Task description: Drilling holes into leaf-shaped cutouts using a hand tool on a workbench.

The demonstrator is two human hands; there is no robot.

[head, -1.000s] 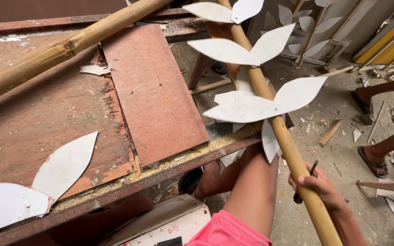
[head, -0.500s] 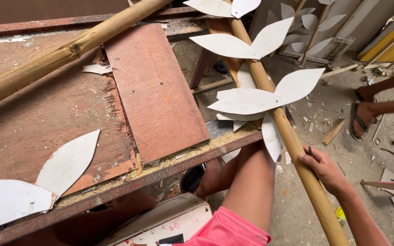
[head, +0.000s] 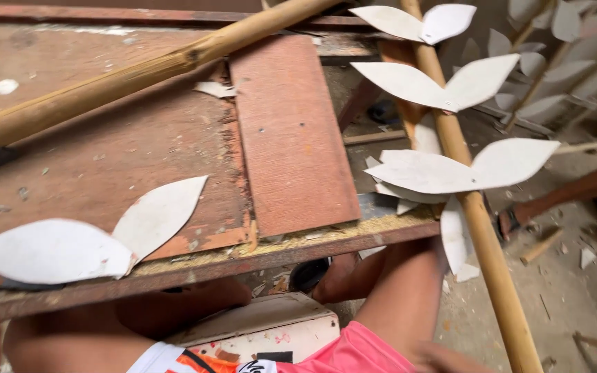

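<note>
Right hand off the bamboo pole (head: 481, 228), now barely visible.

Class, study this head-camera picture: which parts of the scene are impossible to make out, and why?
- Right hand: head view, motion-blurred and cut by the bottom edge; grip unclear.
- Left hand: out of frame.
- Bamboo pole with white leaves: both ends cut off by the frame.
- Dark object under the workbench: hidden by its rusty edge.
</note>
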